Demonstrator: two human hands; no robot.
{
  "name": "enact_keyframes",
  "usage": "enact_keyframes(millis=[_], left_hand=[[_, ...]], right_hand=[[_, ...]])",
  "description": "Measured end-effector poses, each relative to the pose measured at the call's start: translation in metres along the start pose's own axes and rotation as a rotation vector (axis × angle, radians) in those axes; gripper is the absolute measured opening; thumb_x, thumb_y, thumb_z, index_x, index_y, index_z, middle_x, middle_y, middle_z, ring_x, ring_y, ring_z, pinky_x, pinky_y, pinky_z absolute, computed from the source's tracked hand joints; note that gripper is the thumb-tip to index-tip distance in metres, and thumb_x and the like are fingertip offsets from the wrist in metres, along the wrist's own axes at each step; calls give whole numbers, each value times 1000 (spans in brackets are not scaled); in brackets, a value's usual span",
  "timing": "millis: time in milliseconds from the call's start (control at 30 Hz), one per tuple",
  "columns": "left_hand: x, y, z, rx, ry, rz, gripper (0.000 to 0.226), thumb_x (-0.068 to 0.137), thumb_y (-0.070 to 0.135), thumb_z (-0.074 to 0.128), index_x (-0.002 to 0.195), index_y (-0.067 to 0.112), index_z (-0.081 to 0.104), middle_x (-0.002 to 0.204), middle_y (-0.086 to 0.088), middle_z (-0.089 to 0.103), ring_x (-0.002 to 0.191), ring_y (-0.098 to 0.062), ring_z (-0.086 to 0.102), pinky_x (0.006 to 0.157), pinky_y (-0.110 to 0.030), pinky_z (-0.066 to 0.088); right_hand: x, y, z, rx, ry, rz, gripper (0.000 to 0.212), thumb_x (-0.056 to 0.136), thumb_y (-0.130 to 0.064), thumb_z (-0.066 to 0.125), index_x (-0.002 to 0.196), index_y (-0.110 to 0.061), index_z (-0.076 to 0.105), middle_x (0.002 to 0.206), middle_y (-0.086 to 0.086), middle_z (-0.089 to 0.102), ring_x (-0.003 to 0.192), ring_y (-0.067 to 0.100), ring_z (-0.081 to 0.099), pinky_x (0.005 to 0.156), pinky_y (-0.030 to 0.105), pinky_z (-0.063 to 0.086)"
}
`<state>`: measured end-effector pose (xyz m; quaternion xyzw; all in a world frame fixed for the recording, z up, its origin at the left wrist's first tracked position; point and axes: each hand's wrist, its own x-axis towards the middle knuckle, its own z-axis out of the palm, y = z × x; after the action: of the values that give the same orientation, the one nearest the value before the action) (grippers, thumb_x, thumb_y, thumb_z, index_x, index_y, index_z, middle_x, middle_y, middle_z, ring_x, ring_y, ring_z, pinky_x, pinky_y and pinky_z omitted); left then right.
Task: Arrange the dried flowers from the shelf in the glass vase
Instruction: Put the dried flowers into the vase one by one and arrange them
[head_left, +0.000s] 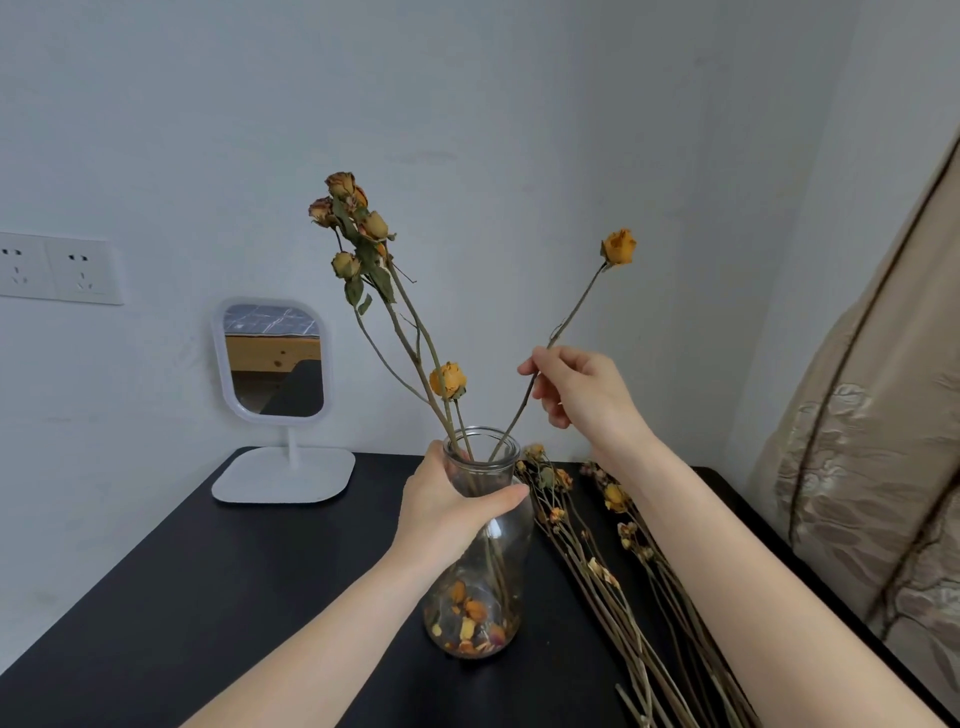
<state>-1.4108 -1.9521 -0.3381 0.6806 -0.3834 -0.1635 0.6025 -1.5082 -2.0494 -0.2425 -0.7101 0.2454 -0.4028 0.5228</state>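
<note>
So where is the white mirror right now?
The white mirror stands at the back left of the black table, against the wall, left of the glass vase.

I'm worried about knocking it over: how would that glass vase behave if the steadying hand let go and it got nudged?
The glass vase looks tippy: tall, narrow-waisted, with long stems leaning out above. Only loose petals weigh the bottom, so it is probably light. The left hand gripping its neck suggests it needs steadying; being glass, a fall could break it.

Clear glass vase (480, 551) stands upright holding several dried flowers (358, 244); more stems (613, 571) lie beside it.
</note>
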Motion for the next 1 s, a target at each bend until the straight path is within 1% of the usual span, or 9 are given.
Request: enact_keyframes(millis=[200,333,467,600,700,767,867,933,1000], left_hand=[[0,-2,0,10,-4,3,61,51,50,83,99,35,49,99,17,63,93,1,57,66,-13,41],[-2,-1,0,43,4,23,53,53,52,82,91,41,46,97,20,60,93,3,55,67,-13,40],[-5,-3,0,98,27,59,48,56,57,78,90,45,46,107,16,58,107,-9,52,91,-34,47],[-13,-6,-5,101,56,73,66,58,56,77,114,36,48,120,14,54,118,-10,46,99,-36,43],[-25,-10,-10,137,138,127,73,62,51,77,123,32,43,121,20,46,119,-4,40,93,-21,37],[-39,-12,-13,202,228,205,66,64,50,75,118,36,41,112,25,41,113,0,39,85,-12,32],[-65,-18,-13,262,290,361,45,67,47,67,104,35,43,100,26,42,99,-2,44,80,-11,35],[-82,-23,-8,287,224,436,28,71,42,64,94,35,48,88,20,45,89,-5,47,74,-9,37],[-94,-26,1,307,70,452,18,76,41,60,90,38,49,79,14,47,75,-7,49,67,-11,41]], right_hand=[[2,6,3,-38,-12,-7,28,96,-21,49,79,-10,67,58,-1,49,41,6,37,36,13,30],[3,9,3,-80,-33,8,22,94,-21,52,90,-8,69,59,-1,49,43,7,37,37,13,32],[0,17,-1,-86,-65,35,22,92,-22,57,101,-4,67,60,-2,51,42,5,38,38,13,33],[-3,21,-8,-84,-66,50,22,90,-23,60,103,-6,66,61,-2,52,39,2,40,39,13,35],[-7,24,-12,-70,-70,45,20,89,-22,62,102,-7,66,63,-1,52,39,1,41,38,13,35],[-10,27,-16,-67,-76,33,17,88,-22,64,99,-10,67,63,-1,53,40,2,41,39,12,35],[-16,32,-24,-69,-81,28,14,87,-22,64,98,-12,68,63,-1,54,40,3,42,38,13,36],[-19,38,-33,-81,-65,44,18,88,-22,64,101,-11,68,62,-1,54,41,2,42,39,14,36],[-22,48,-44,-78,-33,82,19,88,-20,63,103,-9,67,62,-1,54,41,1,43,39,13,36]])
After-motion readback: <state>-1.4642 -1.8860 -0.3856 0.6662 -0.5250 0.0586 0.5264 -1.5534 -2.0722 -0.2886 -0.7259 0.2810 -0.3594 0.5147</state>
